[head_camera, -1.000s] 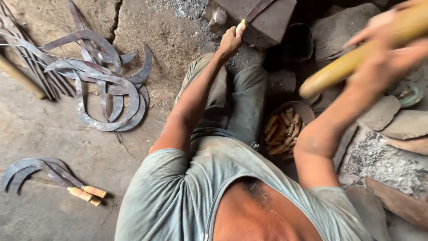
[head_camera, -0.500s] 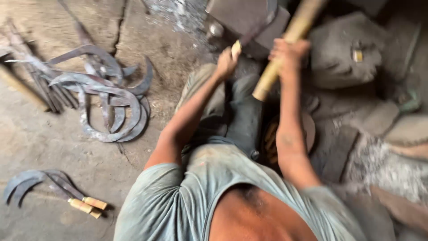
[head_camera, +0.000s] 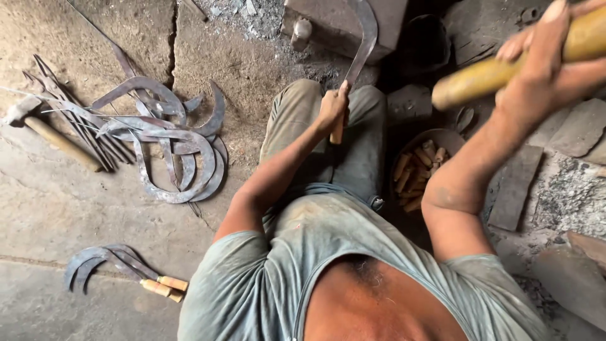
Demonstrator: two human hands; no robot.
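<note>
My left hand [head_camera: 332, 107] grips the wooden handle of a curved metal sickle [head_camera: 362, 45], whose blade rests on a block-shaped anvil [head_camera: 344, 22] in front of my knees. Raised at the upper right, my right hand [head_camera: 541, 63] is closed around a thick yellowish wooden handle [head_camera: 499, 71], its head out of frame. I sit on the ground in a grey-green shirt and trousers.
A pile of bare sickle blades [head_camera: 161, 142] lies on the concrete floor at left, beside a hammer [head_camera: 44, 129]. Two finished sickles with wooden handles [head_camera: 126, 271] lie at lower left. A bowl of wooden handles [head_camera: 420, 170] sits by my right knee. Stone slabs [head_camera: 514, 186] lie at right.
My right hand has swung the thick wooden handle from down at the anvil back up to the upper right. The left hand still holds the sickle on the anvil.
</note>
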